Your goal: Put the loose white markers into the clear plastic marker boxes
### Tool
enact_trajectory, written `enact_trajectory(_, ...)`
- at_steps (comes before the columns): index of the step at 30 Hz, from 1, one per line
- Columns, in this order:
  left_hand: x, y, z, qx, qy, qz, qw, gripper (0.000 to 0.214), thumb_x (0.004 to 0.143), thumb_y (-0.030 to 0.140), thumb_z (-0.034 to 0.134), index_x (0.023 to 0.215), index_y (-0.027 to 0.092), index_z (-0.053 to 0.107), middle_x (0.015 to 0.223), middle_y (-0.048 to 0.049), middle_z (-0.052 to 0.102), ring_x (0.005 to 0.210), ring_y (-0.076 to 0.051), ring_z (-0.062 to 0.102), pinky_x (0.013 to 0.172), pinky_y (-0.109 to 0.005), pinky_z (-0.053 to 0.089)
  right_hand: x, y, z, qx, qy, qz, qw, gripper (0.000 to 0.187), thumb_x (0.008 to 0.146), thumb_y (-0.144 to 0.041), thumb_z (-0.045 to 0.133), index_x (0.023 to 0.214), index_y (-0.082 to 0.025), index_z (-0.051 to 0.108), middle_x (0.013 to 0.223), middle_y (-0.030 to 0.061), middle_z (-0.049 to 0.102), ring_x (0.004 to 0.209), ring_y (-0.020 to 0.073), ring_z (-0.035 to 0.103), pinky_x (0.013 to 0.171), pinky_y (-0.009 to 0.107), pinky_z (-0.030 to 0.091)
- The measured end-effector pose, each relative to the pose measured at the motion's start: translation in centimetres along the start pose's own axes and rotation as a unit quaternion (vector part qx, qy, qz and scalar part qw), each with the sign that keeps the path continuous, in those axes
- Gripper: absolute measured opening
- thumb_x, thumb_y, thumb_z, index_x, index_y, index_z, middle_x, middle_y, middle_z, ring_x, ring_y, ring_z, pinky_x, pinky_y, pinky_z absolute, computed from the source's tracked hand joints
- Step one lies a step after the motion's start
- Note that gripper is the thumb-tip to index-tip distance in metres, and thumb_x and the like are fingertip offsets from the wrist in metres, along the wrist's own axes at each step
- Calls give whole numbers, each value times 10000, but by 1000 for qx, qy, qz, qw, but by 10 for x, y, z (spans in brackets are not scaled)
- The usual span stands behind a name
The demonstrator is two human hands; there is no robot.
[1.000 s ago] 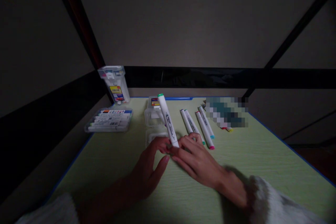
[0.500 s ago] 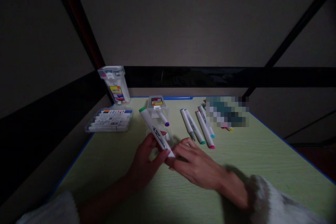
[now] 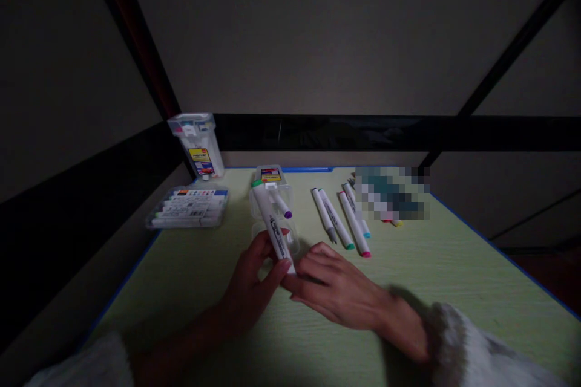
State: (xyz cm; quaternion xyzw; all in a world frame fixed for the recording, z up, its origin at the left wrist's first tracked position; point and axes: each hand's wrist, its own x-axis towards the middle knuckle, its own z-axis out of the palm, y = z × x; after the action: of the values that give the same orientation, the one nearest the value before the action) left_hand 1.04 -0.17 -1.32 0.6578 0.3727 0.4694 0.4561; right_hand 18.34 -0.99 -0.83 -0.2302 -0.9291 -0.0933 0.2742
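Note:
A white marker (image 3: 274,227) with a green end and dark lettering is tilted up and away in front of me. My left hand (image 3: 249,281) closes round it, thumb on the near side and fingers behind. At the marker's lower end, my right hand (image 3: 340,285) is closed with its fingertips against the barrel; the tip there is hidden. Just beyond, a clear plastic case (image 3: 272,175) stands behind the marker, with a purple-ended marker (image 3: 282,202) leaning at it. A clear open piece of plastic (image 3: 293,239) lies behind my hands.
Several white markers (image 3: 336,221) lie right of centre, one showing a grey grip and dark tip. Farther right is a blurred-out item (image 3: 393,193). At left lie a flat pack of markers (image 3: 190,208) and an upright clear case (image 3: 200,148). The greenish table (image 3: 445,278) has blue edges.
The marker's green end has swung a little to the right and the marker stands somewhat steeper. Both hands keep nearly the same places.

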Motion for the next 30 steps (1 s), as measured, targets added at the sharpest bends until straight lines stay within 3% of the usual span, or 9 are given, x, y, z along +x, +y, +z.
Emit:
enact_trajectory(4, 1, -2, -1, 1, -9, 15, 1000, 356, 809, 293, 515, 1134, 153, 478, 745, -6, 552, 759, -151, 559, 704, -242, 449, 0, -1, 0, 13, 3, -3, 1000, 229, 895, -154, 372, 1062, -165, 529, 682, 0, 562, 631, 126, 469, 668, 281, 379)
enact_trajectory(7, 0, -2, -3, 31, -22, 30, 999, 356, 827, 282, 493, 1159, 155, 482, 777, -17, 566, 802, -159, 557, 750, -249, 445, 1, -2, -5, 33, 3, 51, 998, 230, 910, -206, 335, 921, -148, 557, 674, 18, 573, 631, 134, 496, 707, 295, 388)
enact_trajectory(11, -3, 2, -4, 61, -53, 53, 995, 355, 847, 262, 459, 1191, 179, 466, 892, -35, 586, 832, -148, 548, 787, -245, 440, 3, -3, -8, 76, 24, 104, 991, 229, 908, -247, 338, 939, -135, 535, 713, 38, 601, 659, 149, 525, 746, 323, 386)
enact_trajectory(17, -3, 6, -3, 26, -123, 44, 991, 376, 876, 312, 406, 1228, 180, 427, 729, 1, 533, 534, -78, 459, 506, -177, 421, 4, -3, -9, 99, 65, 126, 985, 238, 905, -269, 341, 999, -128, 509, 709, 42, 610, 644, 156, 517, 686, 320, 383)
enact_trajectory(24, -2, 9, -1, 32, -138, 60, 988, 327, 859, 273, 425, 1156, 149, 484, 636, 27, 485, 502, -69, 454, 489, -170, 410, 1, -3, -8, 107, 83, 171, 976, 278, 915, -316, 322, 953, -126, 521, 678, 40, 585, 659, 164, 513, 635, 317, 389)
enact_trajectory(27, -3, 8, -1, 40, -136, 64, 988, 277, 841, 261, 451, 1083, 147, 526, 607, 35, 491, 482, -66, 454, 474, -166, 400, 3, -5, -6, 159, 85, 222, 958, 299, 908, -358, 351, 776, -160, 533, 637, 14, 554, 606, 134, 490, 609, 291, 390)
enact_trajectory(30, -2, 7, -2, 63, -123, 70, 988, 189, 819, 254, 488, 949, 150, 578, 603, 29, 528, 480, -66, 461, 477, -169, 394, 5, -8, -3, 251, 99, 288, 919, 309, 867, -399, 440, 671, -172, 515, 575, -20, 495, 538, 102, 446, 504, 235, 358)
